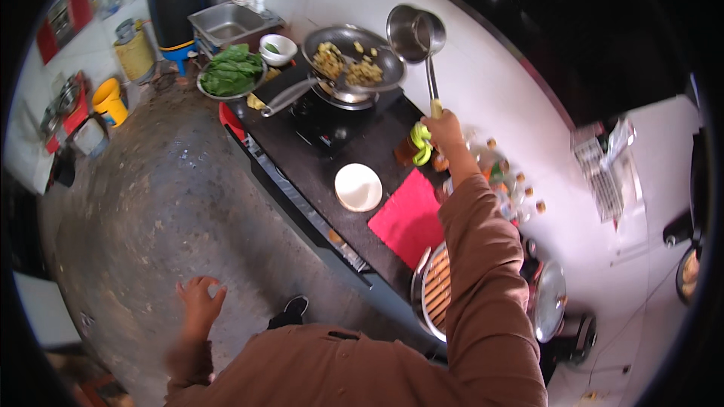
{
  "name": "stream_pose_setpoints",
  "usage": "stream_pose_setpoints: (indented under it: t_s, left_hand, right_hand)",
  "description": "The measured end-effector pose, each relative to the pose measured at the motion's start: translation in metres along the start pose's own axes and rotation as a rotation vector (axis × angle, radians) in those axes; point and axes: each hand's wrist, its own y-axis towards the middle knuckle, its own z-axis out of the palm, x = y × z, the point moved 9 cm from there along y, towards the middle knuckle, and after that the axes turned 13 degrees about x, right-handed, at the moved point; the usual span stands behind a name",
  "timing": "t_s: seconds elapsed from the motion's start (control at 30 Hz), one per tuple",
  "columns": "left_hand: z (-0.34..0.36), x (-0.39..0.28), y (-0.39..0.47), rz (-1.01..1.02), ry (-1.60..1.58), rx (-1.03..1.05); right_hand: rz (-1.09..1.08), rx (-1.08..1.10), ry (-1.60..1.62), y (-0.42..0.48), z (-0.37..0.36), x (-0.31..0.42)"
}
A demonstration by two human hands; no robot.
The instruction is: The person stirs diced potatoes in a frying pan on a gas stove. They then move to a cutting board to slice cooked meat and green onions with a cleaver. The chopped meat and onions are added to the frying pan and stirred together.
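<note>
My right hand (pixel 445 127) grips the handle of a long-handled metal dipper (pixel 417 34), raised beside the wall to the right of a frying pan. That frying pan (pixel 390 65) sits tilted over an induction cooktop (pixel 317 130), its handle towards the left. Chopped, browned food (pixel 365 72) lies in it in two heaps. My left hand (pixel 202 299) hangs over the floor with fingers curled apart, holding nothing. A white bowl (pixel 358 187) stands on the dark counter, with a bright pink-red cloth (pixel 407 217) to its right. What the dipper contains is hard to tell.
A metal bowl of green leaves (pixel 232 70) and a small white bowl (pixel 278 50) stand beyond the pan, near a steel sink (pixel 226 22). Bottles (pixel 509 186) line the wall. A pot with a slatted rack (pixel 436 288) is partly hidden by my right sleeve.
</note>
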Motion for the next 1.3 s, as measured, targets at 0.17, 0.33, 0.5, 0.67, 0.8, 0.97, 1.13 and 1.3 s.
stream_pose_setpoints:
  t_s: [0.17,0.33,0.5,0.67,0.8,0.97,1.13,1.3]
  left_hand:
    - [0.032,-0.026,0.028,0.14,0.031,0.103]
    - [0.068,-0.071,0.053,0.266,0.111,0.273]
    - [0.107,-0.148,0.065,0.555,0.147,0.372]
    - [0.133,-0.197,0.059,0.72,0.243,0.447]
    - [0.159,-0.269,-0.01,0.927,0.329,0.476]
    - [0.189,-0.362,-0.146,1.293,0.276,0.461]
    - [0.246,-0.412,-0.352,1.558,0.011,0.82]
    - [0.317,-0.423,-0.566,1.752,0.03,1.155]
  right_hand:
    - [0.078,0.317,1.273,-0.138,0.019,-0.054]
    - [0.287,-0.121,0.748,-0.309,0.009,-0.186]
    - [0.888,-0.386,0.586,-0.461,0.049,-0.287]
    - [0.892,-0.249,0.284,-0.483,0.077,-0.293]
    - [0.786,-0.46,0.211,-0.516,0.077,-0.298]
    - [0.543,-0.574,0.328,-0.617,0.052,-0.266]
    - [0.7,-0.751,0.306,-0.846,0.061,-0.29]
    - [1.153,-0.934,0.435,-1.103,0.128,-0.315]
